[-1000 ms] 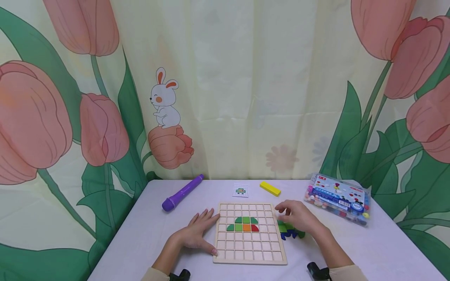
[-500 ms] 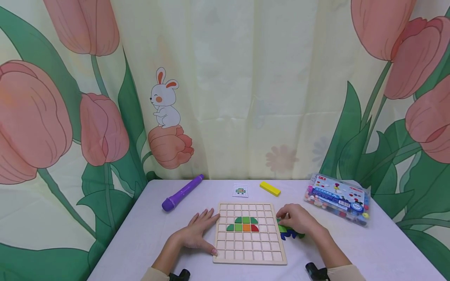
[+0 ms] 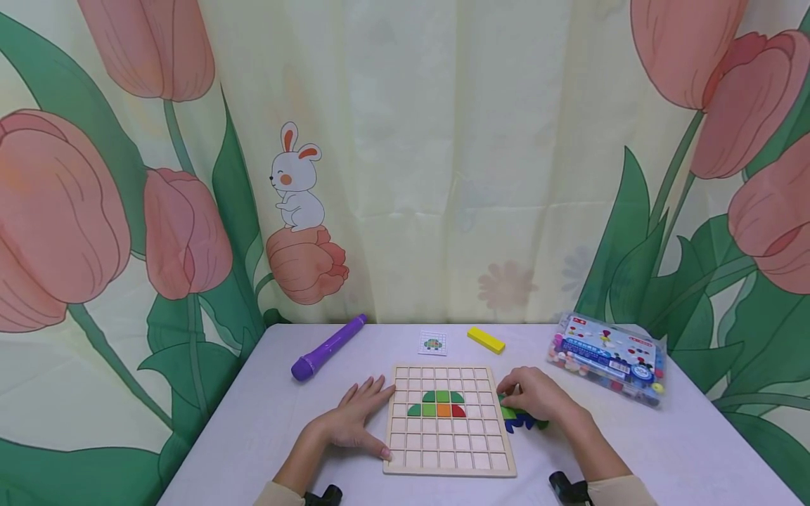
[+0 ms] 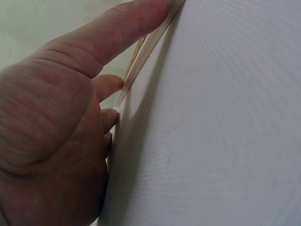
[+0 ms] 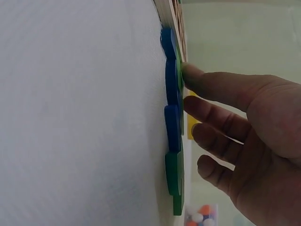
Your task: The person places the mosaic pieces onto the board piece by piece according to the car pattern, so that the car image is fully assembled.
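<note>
A wooden grid board (image 3: pixel 451 460) lies on the white table, with green, orange and red tiles (image 3: pixel 436 404) set in its upper middle cells. My left hand (image 3: pixel 354 419) is spread along the board's left side, its thumb touching the lower left corner and its fingertips at the upper edge. Beside the right edge is a cluster of loose green tiles and blue tiles (image 3: pixel 520 422). My right hand (image 3: pixel 538 393) reaches over them from the right. In the right wrist view its thumb (image 5: pixel 193 75) touches a light green tile, the fingers loosely bent and apart from the thumb.
Behind the board lie a small pattern card (image 3: pixel 433 344) and a yellow block (image 3: pixel 486 340). A purple toy microphone (image 3: pixel 329 348) is at the back left. At the back right sits a clear case (image 3: pixel 607 358) of colourful pieces. A tulip-print curtain (image 3: pixel 405 176) hangs behind the table.
My right hand has come down onto the loose tiles beside the board and has stayed there since half a second ago. The left hand and the board look the same.
</note>
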A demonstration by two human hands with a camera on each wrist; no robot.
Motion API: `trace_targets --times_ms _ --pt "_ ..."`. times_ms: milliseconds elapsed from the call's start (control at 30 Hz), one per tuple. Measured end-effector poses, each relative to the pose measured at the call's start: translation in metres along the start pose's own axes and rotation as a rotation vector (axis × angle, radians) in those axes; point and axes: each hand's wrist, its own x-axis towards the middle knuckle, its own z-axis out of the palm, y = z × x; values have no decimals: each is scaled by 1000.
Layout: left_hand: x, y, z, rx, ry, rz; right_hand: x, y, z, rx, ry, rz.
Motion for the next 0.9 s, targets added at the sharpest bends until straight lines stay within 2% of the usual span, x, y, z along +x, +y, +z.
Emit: trace_targets --times_ms 333,600,900 --pt "0 0 0 -1 1 -1 0 -1 1 -64 13 -27" --pt "-1 -1 0 -9 1 4 0 -2 3 6 2 -57" --pt "0 -1 0 -10 4 6 1 -4 0 30 46 -58"
